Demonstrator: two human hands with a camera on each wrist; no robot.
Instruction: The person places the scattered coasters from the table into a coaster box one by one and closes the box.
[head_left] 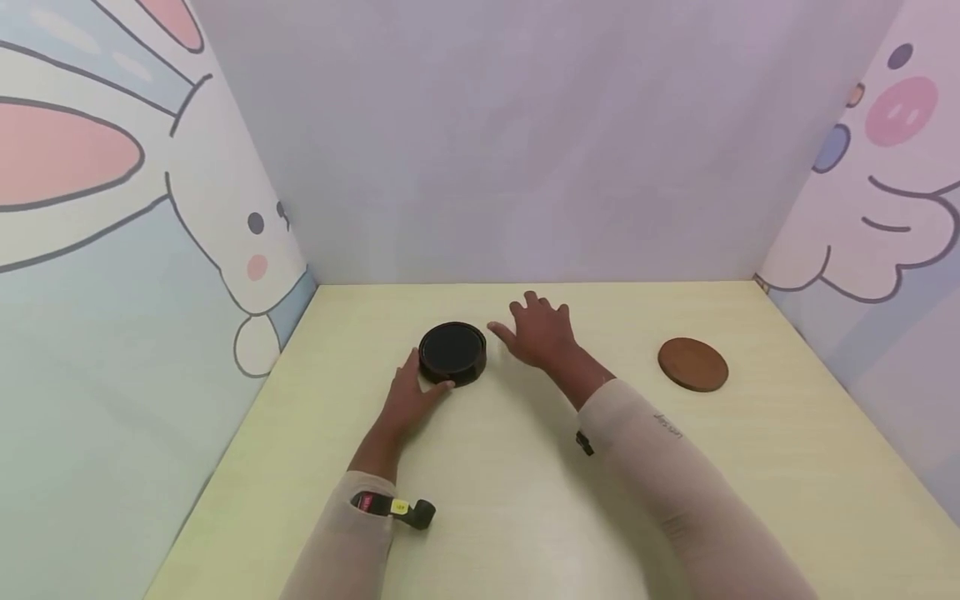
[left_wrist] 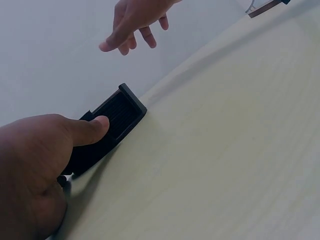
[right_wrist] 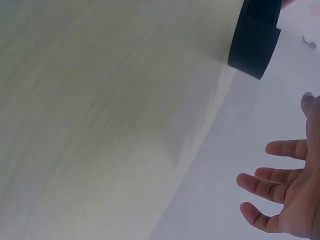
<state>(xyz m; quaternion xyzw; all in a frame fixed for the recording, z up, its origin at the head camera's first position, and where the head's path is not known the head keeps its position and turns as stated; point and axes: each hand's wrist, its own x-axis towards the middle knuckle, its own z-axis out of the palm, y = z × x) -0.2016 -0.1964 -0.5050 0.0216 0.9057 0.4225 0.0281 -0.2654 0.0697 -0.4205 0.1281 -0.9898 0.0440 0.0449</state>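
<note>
A round black coaster holder [head_left: 453, 350] sits on the table left of centre, with a ridged stack showing in its side cutout [left_wrist: 122, 116]. My left hand [head_left: 408, 400] grips it from the near left; the thumb [left_wrist: 95, 130] presses on its side, and the other fingers are mostly hidden. To the holder's right, my right hand [head_left: 542, 332] hovers above the table, apart from it, its fingers spread and holding nothing. In the right wrist view those loosely bent fingers [right_wrist: 267, 187] are below the holder [right_wrist: 255, 42]. A flat brown round coaster [head_left: 693, 364] lies at the table's right.
The pale wooden table [head_left: 480, 517] meets a plain back wall [head_left: 517, 150]. Side walls carry cartoon drawings, a rabbit [head_left: 225, 200] on the left and a pink-nosed figure [head_left: 862, 200] on the right.
</note>
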